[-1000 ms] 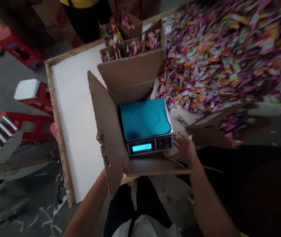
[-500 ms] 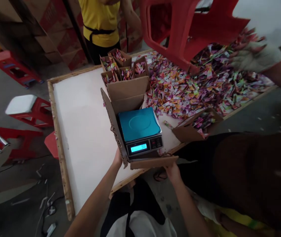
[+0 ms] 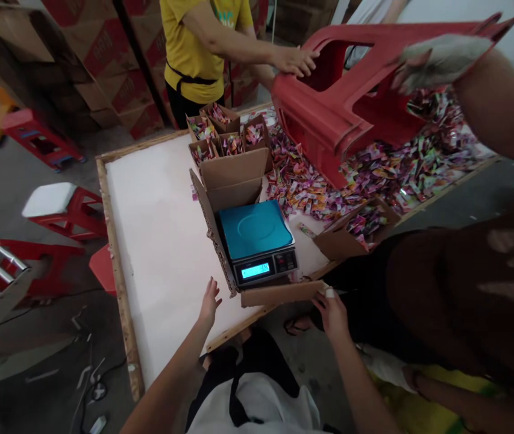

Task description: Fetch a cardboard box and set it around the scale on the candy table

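A digital scale (image 3: 257, 232) with a blue pan and lit display sits inside an open cardboard box screen (image 3: 216, 229) on the white table. My left hand (image 3: 210, 301) is open, held over the tabletop beside the box's left side, and holds nothing. My right hand (image 3: 332, 310) is at the right end of the front cardboard flap (image 3: 281, 293). Its fingers are apart, with the fingertips close to or touching the flap's corner, and one fingertip has something white on it.
Small boxes (image 3: 229, 144) of sachets stand behind the scale. A sachet heap (image 3: 311, 187) covers the table's right part. Above it, two people's hands are on a red plastic stool (image 3: 351, 102). Another sachet carton (image 3: 340, 240) sits at the near edge; a co-worker (image 3: 455, 301) stands at right.
My left hand has come away from the box's left side and opened. My right hand has shifted up at the flap's end. The red stool has tilted lower, and the yellow-shirted person now touches it.
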{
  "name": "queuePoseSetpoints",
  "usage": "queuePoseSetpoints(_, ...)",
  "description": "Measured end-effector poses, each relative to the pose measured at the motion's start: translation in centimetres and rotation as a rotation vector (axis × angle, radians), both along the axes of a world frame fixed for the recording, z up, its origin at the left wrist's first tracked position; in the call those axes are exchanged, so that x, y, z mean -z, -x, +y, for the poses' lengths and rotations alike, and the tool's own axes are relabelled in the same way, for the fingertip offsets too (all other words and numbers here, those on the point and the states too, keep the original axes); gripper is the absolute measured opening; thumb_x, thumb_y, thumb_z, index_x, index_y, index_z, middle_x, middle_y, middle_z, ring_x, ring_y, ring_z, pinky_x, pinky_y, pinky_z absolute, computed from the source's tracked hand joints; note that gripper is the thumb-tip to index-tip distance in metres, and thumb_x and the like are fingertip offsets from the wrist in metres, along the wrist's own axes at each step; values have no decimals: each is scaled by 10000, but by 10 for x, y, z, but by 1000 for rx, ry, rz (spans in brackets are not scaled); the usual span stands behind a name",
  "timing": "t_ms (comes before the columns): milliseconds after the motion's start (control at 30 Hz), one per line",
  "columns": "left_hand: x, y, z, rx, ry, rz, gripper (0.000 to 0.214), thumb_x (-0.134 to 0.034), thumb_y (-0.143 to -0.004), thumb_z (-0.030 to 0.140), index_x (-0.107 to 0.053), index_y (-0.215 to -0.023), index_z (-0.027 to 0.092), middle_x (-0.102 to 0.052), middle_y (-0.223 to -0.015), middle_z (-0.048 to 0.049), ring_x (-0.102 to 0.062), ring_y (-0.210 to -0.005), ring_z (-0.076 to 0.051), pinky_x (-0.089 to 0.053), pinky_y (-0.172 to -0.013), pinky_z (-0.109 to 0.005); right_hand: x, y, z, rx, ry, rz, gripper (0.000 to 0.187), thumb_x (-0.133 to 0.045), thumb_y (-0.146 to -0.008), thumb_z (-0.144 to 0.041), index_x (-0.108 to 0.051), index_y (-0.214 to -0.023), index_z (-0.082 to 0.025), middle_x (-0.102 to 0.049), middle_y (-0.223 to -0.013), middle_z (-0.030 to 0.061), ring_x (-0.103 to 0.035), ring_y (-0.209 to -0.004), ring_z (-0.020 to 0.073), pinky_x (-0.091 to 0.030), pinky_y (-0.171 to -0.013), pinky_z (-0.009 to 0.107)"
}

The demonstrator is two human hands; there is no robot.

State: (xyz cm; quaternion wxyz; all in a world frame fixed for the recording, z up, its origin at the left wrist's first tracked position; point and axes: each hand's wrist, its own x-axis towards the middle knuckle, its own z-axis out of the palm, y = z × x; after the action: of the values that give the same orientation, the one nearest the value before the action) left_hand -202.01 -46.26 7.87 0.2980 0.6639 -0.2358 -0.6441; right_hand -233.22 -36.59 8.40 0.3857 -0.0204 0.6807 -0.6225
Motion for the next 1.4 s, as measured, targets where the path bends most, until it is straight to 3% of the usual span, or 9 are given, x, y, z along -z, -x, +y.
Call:
queuePoseSetpoints(133, -6, -24, 19, -69, -134, -36, 524, -398, -926, 459, -359, -1404, 248, -370, -1478, -114, -435, -1291, -258, -409, -1022, -421, -22, -2, -2, -29, 27, 90, 577, -736, -528, -610, -640, -930, -209, -647, -1051, 70, -604, -946, 232, -500, -749, 345)
queuePoseSetpoints(300, -13, -35, 33, -79, -182, -38, 534, -376, -945, 408, -310, -1416, 163, -354, -1481, -146, -431, -1283, -290, -379, -1058, -463, -33, -6, -8, -70, 28, 183, 611, -716, -553, -635, -641, -974, -199, -631, -1120, 82, -588, -1000, 240, -488, -812, 363)
queuePoseSetpoints(567, -22, -34, 27, -46, -159, -1, 535, -369, -950, 416, -326, -1394, 121, -414, -1433, -167, -485, -1217, -276, -417, -1011, -420, -39, -7, -11, -80, -39, 316, 641, -678, -547, -649, -608, -982, -184, -595, -1199, 114, -555, -1077, 291, -407, -985, 503)
queuePoseSetpoints(733, -17, -10, 10, 29, -135, 48, 503, -362, -951, 407, -344, -1395, 170, -420, -1438, -140, -488, -1225, -257, -449, -952, -377, -54, -15, -19, -181, -47, 381, 668, -614, -604, -680, -606, -1052, -185, -588, -1221, 120, -523, -1146, 301, -370, -1029, 504)
queuePoseSetpoints(900, -1, 31, -2, 74, -151, 108, 449, -367, -934, 429, -465, -1306, 197, -451, -1412, -146, -447, -1274, -296, -440, -967, -454, -67, -21, -30, -263, -61, 497, 684, -556, -646, -700, -612, -1051, -152, -620, -1154, 152, -552, -1095, 298, -400, -996, 479)
queuePoseSetpoints(1200, -2, 49, 7, 105, -109, 151, 446, -400, -908, 494, -533, -1236, 222, -499, -1373, -128, -444, -1274, -316, -439, -966, -481, -65, -17, -35, -359, -124, 529, 625, -557, -632, -719, -630, -924, -171, -653, -971, 120, -572, -942, 275, -457, -856, 412)
queuePoseSetpoints(1400, -4, 68, 16, 139, -165, 194, 484, -374, -924, 455, -417, -1342, 212, -418, -1443, -141, -390, -1326, -312, -391, -1010, -524, -68, 4, -34, -315, -143, 601, 589, -549, -631, -715, -613, -881, -185, -642, -879, 83, -553, -867, 250, -449, -804, 387)
